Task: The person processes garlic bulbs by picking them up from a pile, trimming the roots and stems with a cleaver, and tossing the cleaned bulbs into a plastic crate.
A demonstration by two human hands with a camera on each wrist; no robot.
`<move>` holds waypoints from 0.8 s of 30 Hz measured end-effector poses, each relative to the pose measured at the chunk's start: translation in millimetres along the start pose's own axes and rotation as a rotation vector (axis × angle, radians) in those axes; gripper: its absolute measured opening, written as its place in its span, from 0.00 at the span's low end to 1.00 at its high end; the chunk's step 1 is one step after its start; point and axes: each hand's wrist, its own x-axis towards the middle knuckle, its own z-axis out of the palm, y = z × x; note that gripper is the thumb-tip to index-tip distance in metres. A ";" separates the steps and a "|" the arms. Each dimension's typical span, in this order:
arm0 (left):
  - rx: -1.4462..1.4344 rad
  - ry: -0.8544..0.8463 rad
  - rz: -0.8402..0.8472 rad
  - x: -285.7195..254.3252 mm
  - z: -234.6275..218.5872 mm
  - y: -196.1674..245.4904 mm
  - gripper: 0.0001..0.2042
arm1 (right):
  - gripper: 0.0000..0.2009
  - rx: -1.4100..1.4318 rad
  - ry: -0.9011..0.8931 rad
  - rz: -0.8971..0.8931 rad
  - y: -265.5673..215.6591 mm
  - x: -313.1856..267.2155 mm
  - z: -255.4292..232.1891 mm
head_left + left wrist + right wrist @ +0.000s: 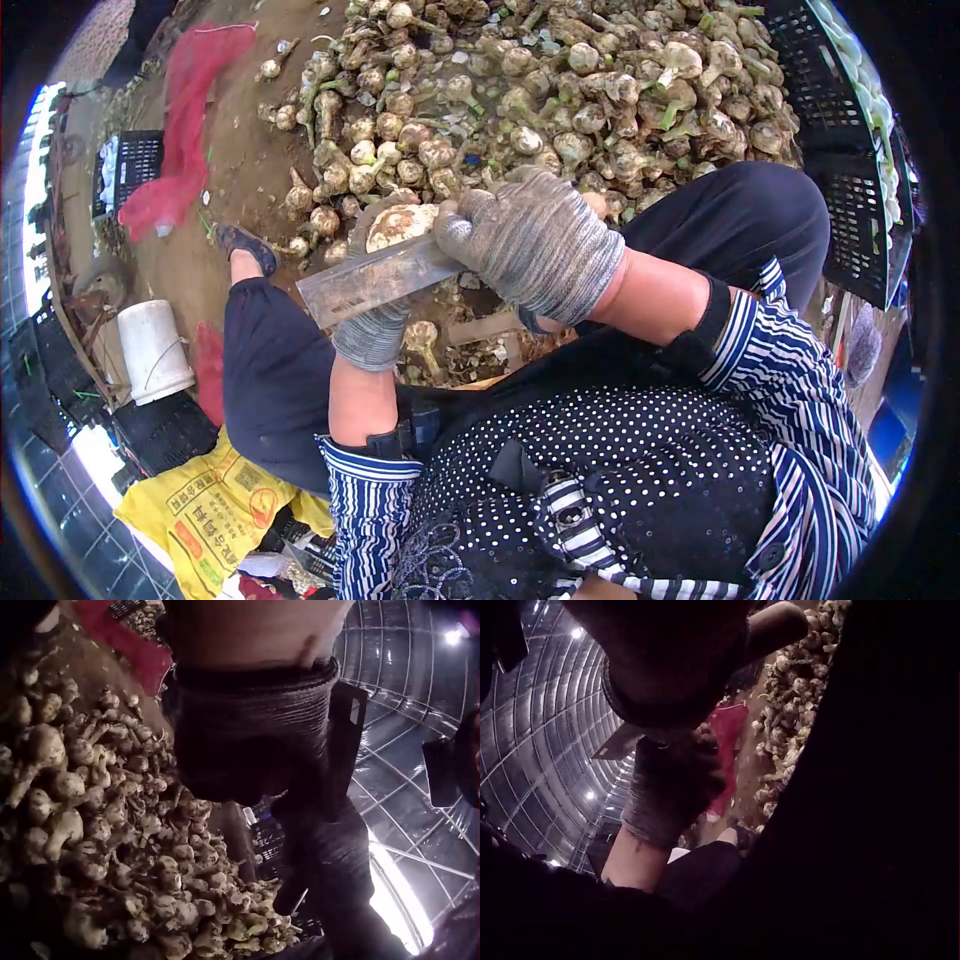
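Note:
My gloved left hand (372,338) grips a muddy, pale bulb (398,226) in front of my lap. In my right hand (540,245), also in a grey knit glove, is a cleaver (375,283). Its broad, dirt-smeared blade lies across in front of the bulb and over the left hand, pointing left. The right wrist view shows the butt of the cleaver's handle (780,626) sticking out past the right hand. A hole in the blade's corner shows in the left wrist view, where the left hand (255,735) is dark and hides the bulb.
A large heap of muddy bulbs (590,100) spreads over the ground ahead. Black crates (850,200) stand at the right. On the left lie a red net bag (180,130), a white bucket (155,350) and a yellow sack (220,510).

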 end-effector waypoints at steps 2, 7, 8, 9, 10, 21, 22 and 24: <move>-0.547 0.197 -0.225 1.7 4.7 23.1 0.22 | 0.34 -0.004 -0.034 -0.032 -0.6 -0.8 -0.9; -0.303 0.132 -0.316 -22.9 -6.2 10.0 0.26 | 0.25 -0.089 0.100 -0.066 5.5 3.8 11.9; -0.271 0.114 -0.350 -28.0 -8.0 8.3 0.27 | 0.18 -0.041 0.148 -0.087 8.7 4.9 10.0; -0.253 0.106 -0.386 -30.8 -8.5 7.0 0.27 | 0.18 -0.047 0.151 -0.092 15.0 7.0 12.2; -0.246 0.101 -0.424 -34.1 -8.9 7.6 0.28 | 0.17 -0.027 0.211 -0.111 23.0 8.4 18.9; -0.294 0.255 -0.470 5.9 12.5 48.5 0.19 | 0.12 0.203 0.145 0.059 48.4 -0.9 23.1; -0.137 0.201 -0.305 7.9 10.1 45.8 0.20 | 0.10 0.192 0.123 0.057 45.2 -1.3 19.1; -0.222 0.244 -0.319 7.0 14.0 42.4 0.19 | 0.08 0.156 0.139 0.044 47.2 -1.3 22.2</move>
